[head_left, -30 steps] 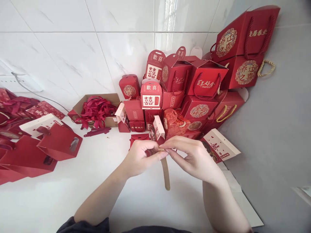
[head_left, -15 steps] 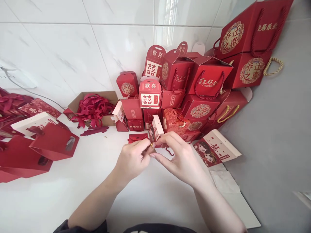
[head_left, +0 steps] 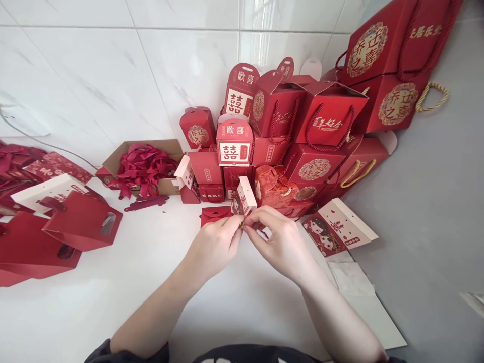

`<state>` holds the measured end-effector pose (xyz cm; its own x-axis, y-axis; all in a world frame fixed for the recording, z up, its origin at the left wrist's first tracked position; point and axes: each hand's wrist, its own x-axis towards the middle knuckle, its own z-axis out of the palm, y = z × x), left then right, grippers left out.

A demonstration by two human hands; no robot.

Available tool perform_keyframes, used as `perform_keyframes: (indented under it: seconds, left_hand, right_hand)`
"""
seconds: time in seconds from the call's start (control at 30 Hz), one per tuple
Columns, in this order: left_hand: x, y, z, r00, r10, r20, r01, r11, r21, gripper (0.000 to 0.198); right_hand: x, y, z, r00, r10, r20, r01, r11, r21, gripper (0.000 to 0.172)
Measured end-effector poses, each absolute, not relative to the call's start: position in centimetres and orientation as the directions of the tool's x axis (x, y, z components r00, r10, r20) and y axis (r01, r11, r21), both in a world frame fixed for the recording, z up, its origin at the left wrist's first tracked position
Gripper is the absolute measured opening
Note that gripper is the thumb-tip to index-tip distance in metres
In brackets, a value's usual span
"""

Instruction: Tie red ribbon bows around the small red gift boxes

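My left hand (head_left: 214, 247) and my right hand (head_left: 282, 242) meet fingertip to fingertip over the white tabletop (head_left: 113, 297). Both pinch a tiny gold-coloured piece (head_left: 241, 225) between them, too small to name. Just behind the fingers lie a small red folded box (head_left: 215, 215) and a small cream and red box (head_left: 244, 199). A red string shows under my right fingers.
A tall stack of red gift boxes and bags (head_left: 302, 131) leans against the tiled wall behind. An open cardboard box of red ribbons (head_left: 143, 166) sits at the back left. Flat red bags (head_left: 75, 227) lie far left. A printed flat box (head_left: 338, 227) lies right, near the table's edge.
The tan strip that hung below my fingers a second ago is out of view. My hands have shifted slightly away from me and pinched closer together.
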<state>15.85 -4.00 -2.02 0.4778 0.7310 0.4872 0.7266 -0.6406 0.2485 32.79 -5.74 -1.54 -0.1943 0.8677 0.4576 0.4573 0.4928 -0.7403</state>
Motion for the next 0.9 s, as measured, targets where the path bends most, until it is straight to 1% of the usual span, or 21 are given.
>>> perform_keyframes:
  seconds: [0.07, 0.13, 0.23, 0.33, 0.43, 0.53, 0.63, 0.73, 0.8, 0.9]
  left_hand:
    - [15.8, -4.1, -1.9, 0.482, 0.763, 0.43, 0.731, -0.621, 0.284, 0.017]
    - [15.7, -4.2, -2.1, 0.462, 0.784, 0.416, 0.749, -0.595, 0.291, 0.022]
    - [15.8, -4.2, -2.5, 0.44, 0.795, 0.419, 0.793, -0.562, 0.236, 0.03]
    - [16.1, -4.2, -2.8, 0.406, 0.827, 0.388, 0.832, -0.51, 0.218, 0.029]
    - [16.4, -4.1, -2.6, 0.362, 0.864, 0.349, 0.841, -0.464, 0.277, 0.024]
    - [16.4, -4.0, -2.0, 0.348, 0.892, 0.29, 0.841, -0.433, 0.324, 0.02]
    - [16.3, -3.9, -1.3, 0.358, 0.912, 0.201, 0.825, -0.41, 0.39, 0.025]
    - [16.1, -3.7, -0.8, 0.381, 0.918, 0.113, 0.794, -0.387, 0.469, 0.028]
    - [16.0, -3.6, -0.7, 0.384, 0.92, 0.084, 0.772, -0.369, 0.517, 0.03]
    - [15.9, -3.5, -0.8, 0.385, 0.919, 0.081, 0.713, -0.353, 0.606, 0.031]
  right_hand:
    - [32.6, -5.6, -1.9, -0.2, 0.854, 0.479, 0.48, 0.512, -0.712, 0.01]
    - [32.3, -5.5, -2.1, -0.194, 0.843, 0.502, 0.53, 0.521, -0.669, 0.009]
    - [31.9, -5.6, -2.3, -0.178, 0.84, 0.512, 0.622, 0.499, -0.603, 0.007]
    - [31.6, -5.7, -2.3, -0.205, 0.828, 0.522, 0.66, 0.51, -0.551, 0.008]
    - [31.8, -5.6, -2.2, -0.254, 0.805, 0.536, 0.664, 0.548, -0.509, 0.011]
    - [32.2, -5.4, -2.0, -0.28, 0.798, 0.533, 0.639, 0.569, -0.517, 0.01]
    - [32.6, -5.2, -2.0, -0.305, 0.784, 0.541, 0.599, 0.6, -0.531, 0.01]
    - [32.7, -4.9, -2.2, -0.339, 0.761, 0.553, 0.595, 0.629, -0.501, 0.013]
    - [32.7, -4.7, -2.4, -0.368, 0.735, 0.57, 0.633, 0.647, -0.425, 0.015]
    - [32.9, -4.5, -2.3, -0.452, 0.674, 0.584, 0.695, 0.676, -0.243, 0.017]
